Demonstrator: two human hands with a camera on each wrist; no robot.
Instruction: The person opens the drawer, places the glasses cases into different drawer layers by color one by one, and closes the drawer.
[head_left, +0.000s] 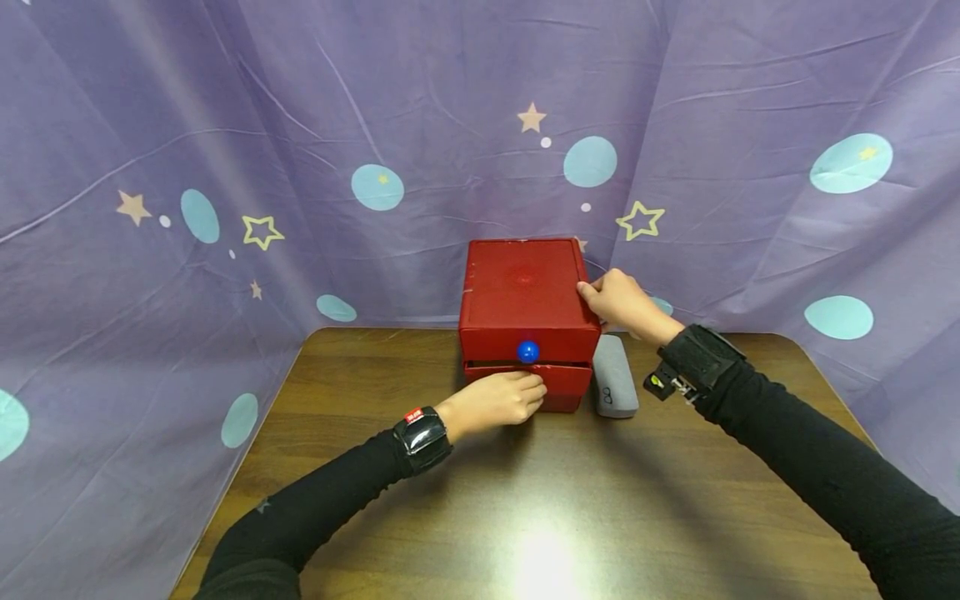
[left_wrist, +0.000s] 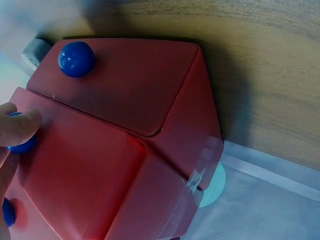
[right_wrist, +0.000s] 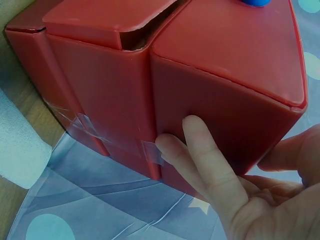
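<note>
A red drawer box (head_left: pixel 521 287) with three stacked drawers and blue knobs stands at the back of the table. My left hand (head_left: pixel 495 398) pinches the blue knob (left_wrist: pixel 22 146) of the middle drawer (left_wrist: pixel 75 165) between thumb and fingers. That drawer sticks out a little, with a dark gap along its upper edge. On the box's right side, my right hand (head_left: pixel 621 302) grips the upper edge, thumb on top and fingers against the side wall. The top drawer's knob (head_left: pixel 528 352) and the bottom drawer's knob (left_wrist: pixel 76 59) are untouched. The inside of the middle drawer is mostly hidden.
A grey oblong case (head_left: pixel 615 379) with a dark mark lies beside the box on the right. The wooden table (head_left: pixel 420 533) extends in front. Behind it hangs a purple cloth (head_left: pixel 450 100) with stars and dots. Clear tape (right_wrist: pixel 87 125) crosses the box's side.
</note>
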